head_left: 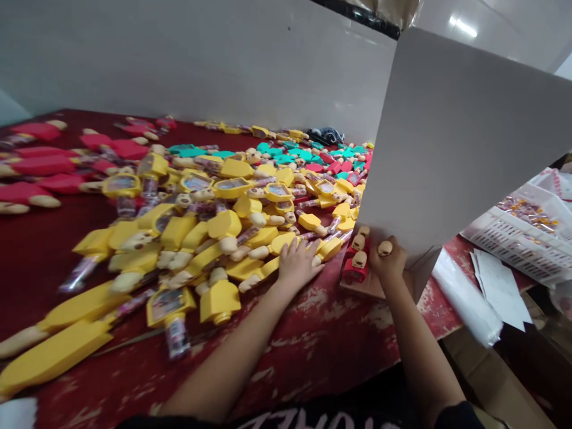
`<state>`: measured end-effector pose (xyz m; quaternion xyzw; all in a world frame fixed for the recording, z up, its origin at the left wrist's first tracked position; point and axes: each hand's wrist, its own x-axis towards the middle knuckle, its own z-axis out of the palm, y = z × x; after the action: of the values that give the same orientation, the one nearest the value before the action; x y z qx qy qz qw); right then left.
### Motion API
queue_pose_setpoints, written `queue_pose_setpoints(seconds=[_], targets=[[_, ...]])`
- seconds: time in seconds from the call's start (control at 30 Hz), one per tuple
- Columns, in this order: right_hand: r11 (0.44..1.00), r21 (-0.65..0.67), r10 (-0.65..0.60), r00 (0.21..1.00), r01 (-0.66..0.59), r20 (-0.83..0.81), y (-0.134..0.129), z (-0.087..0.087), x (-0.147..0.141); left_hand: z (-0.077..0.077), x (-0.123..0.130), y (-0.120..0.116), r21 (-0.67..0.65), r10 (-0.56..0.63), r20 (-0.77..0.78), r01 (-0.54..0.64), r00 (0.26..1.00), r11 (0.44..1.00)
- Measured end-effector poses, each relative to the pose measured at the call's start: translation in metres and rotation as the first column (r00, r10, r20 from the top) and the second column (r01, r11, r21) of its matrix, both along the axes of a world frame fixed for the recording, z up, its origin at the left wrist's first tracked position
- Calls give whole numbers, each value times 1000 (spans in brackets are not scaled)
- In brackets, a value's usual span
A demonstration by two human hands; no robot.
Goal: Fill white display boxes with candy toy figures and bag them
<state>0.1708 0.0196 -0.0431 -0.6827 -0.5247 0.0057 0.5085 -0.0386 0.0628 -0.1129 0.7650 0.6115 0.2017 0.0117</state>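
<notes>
The left hand (298,262) lies flat, fingers spread, on the near edge of a heap of yellow toys (214,232), palm pressing down on them and gripping nothing. Just right of it, the right hand (388,262) is curled around a tan-headed toy (385,248), held against the lower edge of a tilted white board (460,143). Touching that hand's left side, a few red toys (357,262) sit on a small card. Judging by this, the sorting has barely started: only those few are set apart, while the yellow heap, the teal toys (295,155) beyond it and the red ones (40,167) far left remain loose on the red table (322,339).
</notes>
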Motion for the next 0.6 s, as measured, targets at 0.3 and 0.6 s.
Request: queue_pose_setpoints(seconds=[0.3, 0.6], targets=[[976, -172, -124, 991, 132, 57, 3, 11, 21, 6, 6, -23, -29, 48, -94, -51, 994, 998], [855, -502, -34, 979, 133, 202, -12, 31, 20, -13, 10, -35, -48, 59, -98, -64, 993, 997]])
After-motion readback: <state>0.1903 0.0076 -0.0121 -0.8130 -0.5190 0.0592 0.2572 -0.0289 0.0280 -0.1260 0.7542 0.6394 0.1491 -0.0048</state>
